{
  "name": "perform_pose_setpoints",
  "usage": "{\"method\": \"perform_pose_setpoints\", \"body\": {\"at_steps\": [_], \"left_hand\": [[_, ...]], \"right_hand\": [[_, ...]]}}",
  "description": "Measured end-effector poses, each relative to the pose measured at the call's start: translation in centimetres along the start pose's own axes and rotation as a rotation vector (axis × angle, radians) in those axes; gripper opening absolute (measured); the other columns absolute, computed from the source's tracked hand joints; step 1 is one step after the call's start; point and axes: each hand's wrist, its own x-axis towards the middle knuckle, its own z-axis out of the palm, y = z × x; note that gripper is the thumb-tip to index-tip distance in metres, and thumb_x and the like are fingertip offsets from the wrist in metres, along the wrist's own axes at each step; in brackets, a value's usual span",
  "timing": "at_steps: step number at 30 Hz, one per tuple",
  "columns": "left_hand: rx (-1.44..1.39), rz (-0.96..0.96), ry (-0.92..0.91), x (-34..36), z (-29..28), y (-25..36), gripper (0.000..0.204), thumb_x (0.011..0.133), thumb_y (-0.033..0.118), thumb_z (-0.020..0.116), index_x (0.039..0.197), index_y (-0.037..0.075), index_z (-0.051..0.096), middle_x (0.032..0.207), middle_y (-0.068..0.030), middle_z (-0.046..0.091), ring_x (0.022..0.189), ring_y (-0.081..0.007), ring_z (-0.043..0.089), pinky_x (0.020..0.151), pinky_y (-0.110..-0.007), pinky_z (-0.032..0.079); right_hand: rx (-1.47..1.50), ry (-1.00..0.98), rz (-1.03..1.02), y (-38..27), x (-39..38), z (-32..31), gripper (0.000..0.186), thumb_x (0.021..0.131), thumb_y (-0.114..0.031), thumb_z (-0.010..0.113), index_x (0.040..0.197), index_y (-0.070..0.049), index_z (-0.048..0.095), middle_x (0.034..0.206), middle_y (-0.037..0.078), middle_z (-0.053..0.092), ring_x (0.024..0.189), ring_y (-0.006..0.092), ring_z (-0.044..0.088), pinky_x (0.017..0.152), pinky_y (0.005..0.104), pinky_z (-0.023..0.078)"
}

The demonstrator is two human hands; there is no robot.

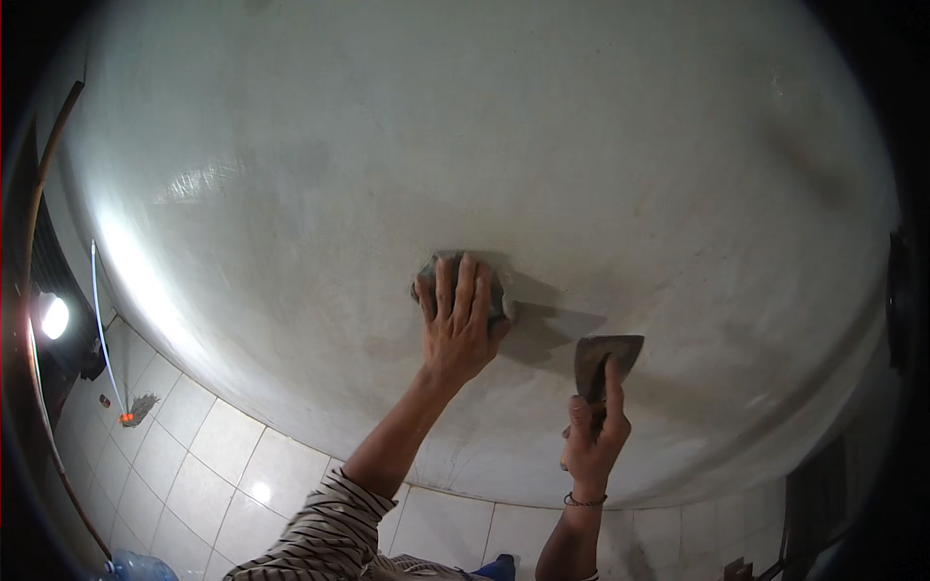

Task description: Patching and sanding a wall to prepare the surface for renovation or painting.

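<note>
A large, curved, pale grey surface (523, 116) fills most of the head view, with smudges and shiny patches. My left hand (455, 320) presses a dark, crumpled pad or cloth (494, 295) against it near the middle, fingers spread over the pad and curled round it. Lower and to the right, my right hand (596, 426) grips a metal scraper (591, 353) with a wide, dull blade, the index finger lying along the blade. Whether the blade touches the surface I cannot tell.
White floor tiles (223, 445) run along the surface's lower edge. At the left stand a bright lamp (53, 315), a long brown pole (41, 194) and a mop (140, 412) with a thin handle. A blue water bottle (140, 566) is at the bottom left.
</note>
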Motion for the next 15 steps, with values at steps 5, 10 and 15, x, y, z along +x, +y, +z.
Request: {"method": "perform_pose_setpoints", "body": {"at_steps": [5,10,15], "left_hand": [[-0.047,-0.034,0.077,6.9,-2.6,-1.2,0.075,0.084,0.046,0.056,0.138,0.001,0.031,0.147,-0.0200,0.022,0.135,-0.0439,0.016,0.103,-0.067,0.010],[-0.080,-0.062,0.183,7.1,-2.3,-1.0,0.076,0.082,0.046,0.058,0.137,0.000,0.033,0.146,-0.0195,0.025,0.135,-0.0415,0.019,0.103,-0.067,0.011],[-0.051,-0.107,-0.051,-0.2,-1.7,-2.6,0.077,0.078,0.043,0.065,0.135,0.000,0.036,0.145,-0.0180,0.027,0.135,-0.0406,0.021,0.103,-0.066,0.012]], "right_hand": [[-0.029,0.028,-0.095,-1.2,1.1,1.1,0.054,0.086,-0.023,0.063,0.131,0.000,0.045,0.097,0.013,0.064,0.062,0.0117,0.053,0.058,0.0245,0.044],[-0.081,-0.111,-0.089,-2.9,1.4,2.2,0.052,0.089,-0.026,0.058,0.130,0.003,0.044,0.111,0.021,0.061,0.090,0.0260,0.065,0.073,0.0321,0.050],[-0.080,-0.101,-0.130,-1.4,1.1,3.5,0.056,0.089,-0.032,0.058,0.131,0.002,0.043,0.107,0.019,0.062,0.082,0.0213,0.063,0.070,0.0302,0.050]]}}
